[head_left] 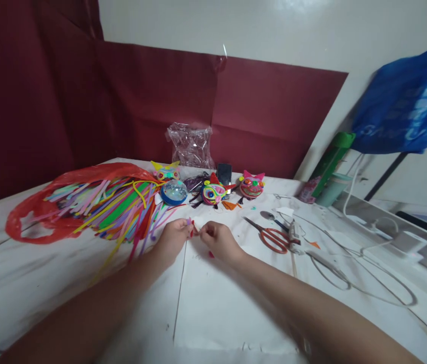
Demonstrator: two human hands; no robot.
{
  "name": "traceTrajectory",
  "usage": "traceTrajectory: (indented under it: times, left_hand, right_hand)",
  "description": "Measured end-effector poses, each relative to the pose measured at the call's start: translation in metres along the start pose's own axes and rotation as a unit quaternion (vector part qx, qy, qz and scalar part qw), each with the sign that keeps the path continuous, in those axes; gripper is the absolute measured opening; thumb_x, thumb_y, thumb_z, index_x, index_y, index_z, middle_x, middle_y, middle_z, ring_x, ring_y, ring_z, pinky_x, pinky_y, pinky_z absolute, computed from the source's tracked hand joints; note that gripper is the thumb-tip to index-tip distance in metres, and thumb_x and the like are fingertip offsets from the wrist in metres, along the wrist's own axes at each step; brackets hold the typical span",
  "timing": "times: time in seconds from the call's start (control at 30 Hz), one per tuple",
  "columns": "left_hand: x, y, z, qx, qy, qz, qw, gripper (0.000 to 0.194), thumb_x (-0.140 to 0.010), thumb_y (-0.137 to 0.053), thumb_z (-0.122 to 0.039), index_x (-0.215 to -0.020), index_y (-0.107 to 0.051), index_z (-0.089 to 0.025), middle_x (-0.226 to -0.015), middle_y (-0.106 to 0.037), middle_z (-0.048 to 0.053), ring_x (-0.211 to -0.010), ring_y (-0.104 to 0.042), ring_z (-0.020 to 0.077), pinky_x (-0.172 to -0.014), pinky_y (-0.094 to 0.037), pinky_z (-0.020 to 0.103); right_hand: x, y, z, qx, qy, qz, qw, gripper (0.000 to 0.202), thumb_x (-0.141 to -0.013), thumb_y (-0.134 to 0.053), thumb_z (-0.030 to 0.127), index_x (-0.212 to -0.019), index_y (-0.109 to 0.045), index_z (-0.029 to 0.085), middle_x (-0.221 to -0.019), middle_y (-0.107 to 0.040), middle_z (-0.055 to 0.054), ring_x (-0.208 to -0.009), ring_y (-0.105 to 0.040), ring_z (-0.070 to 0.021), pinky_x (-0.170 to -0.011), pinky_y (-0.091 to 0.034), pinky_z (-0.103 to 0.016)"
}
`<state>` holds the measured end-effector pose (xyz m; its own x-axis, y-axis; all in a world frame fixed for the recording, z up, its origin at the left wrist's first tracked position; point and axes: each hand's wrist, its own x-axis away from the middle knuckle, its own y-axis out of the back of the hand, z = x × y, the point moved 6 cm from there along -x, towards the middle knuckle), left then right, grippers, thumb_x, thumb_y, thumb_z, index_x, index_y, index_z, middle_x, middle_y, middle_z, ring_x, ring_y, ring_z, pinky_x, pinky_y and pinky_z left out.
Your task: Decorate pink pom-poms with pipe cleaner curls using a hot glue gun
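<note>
Piece (193, 223) sits between left hand (174, 237) and right hand (220, 241).

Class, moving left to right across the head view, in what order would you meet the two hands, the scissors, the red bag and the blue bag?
Red bag, left hand, right hand, scissors, blue bag.

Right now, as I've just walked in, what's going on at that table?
A person's left hand appears to pinch a small reddish piece, with the right hand close against it; whether both hold it is too small to tell. Three bright figures sit beyond the hands. A red bag with many strips lies to the left, and scissors lie on the table to the right, in neither hand.
</note>
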<state>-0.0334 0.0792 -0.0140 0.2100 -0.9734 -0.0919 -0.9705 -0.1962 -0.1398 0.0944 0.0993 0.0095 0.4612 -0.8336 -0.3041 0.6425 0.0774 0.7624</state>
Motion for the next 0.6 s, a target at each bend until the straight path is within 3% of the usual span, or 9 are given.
traceTrajectory:
  times: [0.27, 0.4, 0.47, 0.6]
  left_hand:
    - [0.014, -0.016, -0.003, 0.022, 0.007, 0.056, 0.998, 0.031, -0.058, -0.076, -0.04, -0.068, -0.065, -0.013, -0.062, -0.06, 0.0, -0.063, -0.054, 0.014, -0.066, -0.042, 0.028]
    - [0.015, -0.017, -0.001, 0.024, 0.013, 0.063, 0.998, 0.033, -0.057, -0.078, -0.042, -0.064, -0.062, -0.014, -0.06, -0.058, 0.0, -0.061, -0.054, 0.0139, -0.064, -0.043, 0.028]
    - [0.015, -0.019, -0.001, 0.026, 0.017, 0.071, 0.997, 0.034, -0.057, -0.078, -0.043, -0.063, -0.06, -0.014, -0.059, -0.058, 0.0, -0.061, -0.055, 0.014, -0.065, -0.044, 0.029]
    - [0.016, -0.024, 0.001, 0.022, 0.028, 0.096, 0.995, 0.034, -0.059, -0.078, -0.043, -0.063, -0.061, -0.014, -0.061, -0.061, 0.001, -0.062, -0.057, 0.0151, -0.067, -0.046, 0.03]
  right_hand:
    - [0.014, 0.003, 0.0, -0.057, -0.03, -0.052, 0.997, 0.018, -0.083, -0.049, 0.019, -0.067, -0.059, 0.018, -0.056, -0.062, 0.0, -0.05, -0.057, -0.0134, -0.05, -0.04, -0.022]
    - [0.017, 0.006, 0.001, -0.05, -0.008, -0.047, 0.998, 0.014, -0.08, -0.054, 0.017, -0.068, -0.06, 0.019, -0.063, -0.067, -0.002, -0.058, -0.059, -0.016, -0.058, -0.043, -0.025]
    - [0.02, 0.012, 0.001, -0.036, 0.023, -0.061, 0.997, 0.009, -0.08, -0.055, 0.017, -0.08, -0.064, 0.018, -0.073, -0.069, -0.006, -0.072, -0.061, -0.02, -0.07, -0.046, -0.031]
    - [0.031, 0.019, 0.007, 0.021, 0.176, -0.084, 0.981, 0.044, -0.081, -0.049, 0.011, -0.125, -0.054, 0.014, -0.114, -0.064, -0.016, -0.103, -0.055, -0.0282, -0.088, -0.043, -0.045]
